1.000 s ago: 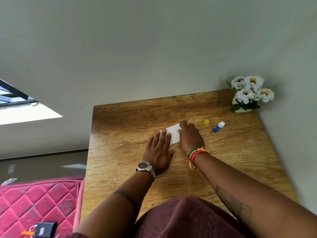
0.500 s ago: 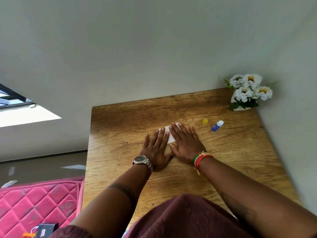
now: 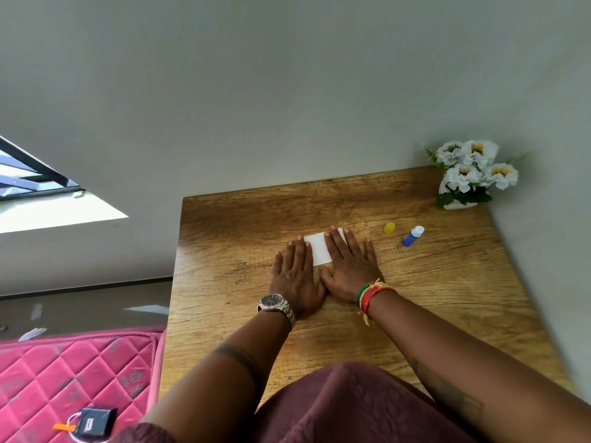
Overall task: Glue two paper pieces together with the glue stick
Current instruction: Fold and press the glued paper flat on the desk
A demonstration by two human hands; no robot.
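Note:
White paper (image 3: 319, 251) lies flat on the wooden table (image 3: 431, 282); I cannot tell two pieces apart. My left hand (image 3: 295, 276) rests palm down on its left edge, fingers together. My right hand (image 3: 350, 266) lies palm down over its right part, fingers spread. Only a strip of paper shows between the hands. A blue glue stick (image 3: 412, 236) with a white tip lies uncapped to the right of my right hand. Its yellow cap (image 3: 389, 228) stands a little to its left.
A white vase of white flowers (image 3: 470, 177) stands in the table's far right corner against the wall. A pink quilted mattress (image 3: 73, 375) lies left of the table, with a small dark object (image 3: 94, 423) on it.
My right hand went from curled at the paper's right end to flat on it. Both palms have slid slightly apart, so more paper shows between them.

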